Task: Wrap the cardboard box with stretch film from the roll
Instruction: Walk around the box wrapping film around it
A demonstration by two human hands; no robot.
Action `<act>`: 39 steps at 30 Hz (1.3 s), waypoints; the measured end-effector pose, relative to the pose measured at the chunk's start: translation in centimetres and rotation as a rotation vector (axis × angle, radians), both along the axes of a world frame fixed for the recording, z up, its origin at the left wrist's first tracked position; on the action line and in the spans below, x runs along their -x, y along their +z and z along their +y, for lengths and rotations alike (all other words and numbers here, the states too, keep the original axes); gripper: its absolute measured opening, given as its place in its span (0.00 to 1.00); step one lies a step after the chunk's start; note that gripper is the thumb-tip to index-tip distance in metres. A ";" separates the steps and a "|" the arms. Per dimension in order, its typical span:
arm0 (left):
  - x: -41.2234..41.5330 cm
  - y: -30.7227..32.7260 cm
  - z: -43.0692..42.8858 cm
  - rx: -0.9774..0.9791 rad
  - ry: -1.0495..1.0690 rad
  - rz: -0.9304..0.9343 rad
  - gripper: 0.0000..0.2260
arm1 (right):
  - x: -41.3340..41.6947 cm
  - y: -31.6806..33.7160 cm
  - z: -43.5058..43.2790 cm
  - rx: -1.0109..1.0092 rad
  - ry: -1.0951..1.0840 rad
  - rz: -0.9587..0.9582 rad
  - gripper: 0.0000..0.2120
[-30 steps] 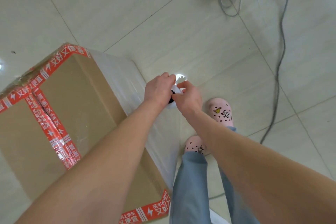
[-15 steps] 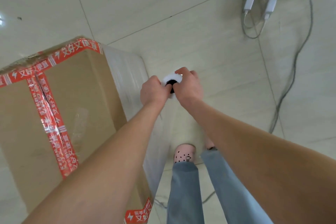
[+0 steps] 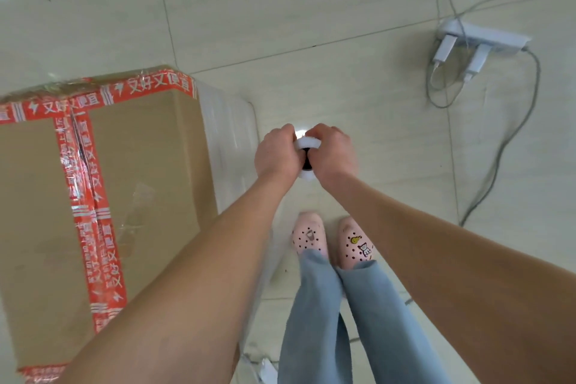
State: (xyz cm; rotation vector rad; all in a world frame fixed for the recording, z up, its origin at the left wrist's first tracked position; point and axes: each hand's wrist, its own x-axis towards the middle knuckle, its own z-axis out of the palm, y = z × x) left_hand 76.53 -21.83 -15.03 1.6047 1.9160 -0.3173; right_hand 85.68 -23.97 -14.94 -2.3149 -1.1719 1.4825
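Pale floor tiles spread under the whole scene. Seen end-on, the roll shows its white rim and dark core. It is held above the floor just right of the cardboard box. The left hand grips its left side and the right hand its right, fingers curled round it. Clear stretch film covers the box's right face. Pink shoes stand below the hands, and a power strip lies well apart on the right.
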 end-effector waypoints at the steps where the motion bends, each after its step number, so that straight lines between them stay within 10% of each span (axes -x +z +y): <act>1: 0.3 0.0 0.3 0.003 0.082 -0.002 0.03 | 0.3 0.0 0.6 -0.022 0.014 -0.018 0.19; 6: 1.7 0.3 2.0 0.061 0.279 -0.024 0.09 | 1.6 -0.3 3.0 -0.048 0.064 -0.107 0.19; 15: 2.1 0.2 5.0 -0.058 -0.379 -0.004 0.07 | 2.3 -0.2 3.8 -0.070 0.101 -0.132 0.14; 27: 4.8 0.3 8.5 0.063 0.370 -0.082 0.07 | 4.4 -0.4 8.7 -0.056 0.012 -0.076 0.17; 39: 4.6 0.2 11.3 -0.021 -0.301 -0.024 0.05 | 4.7 -0.6 10.5 -0.045 0.109 -0.121 0.15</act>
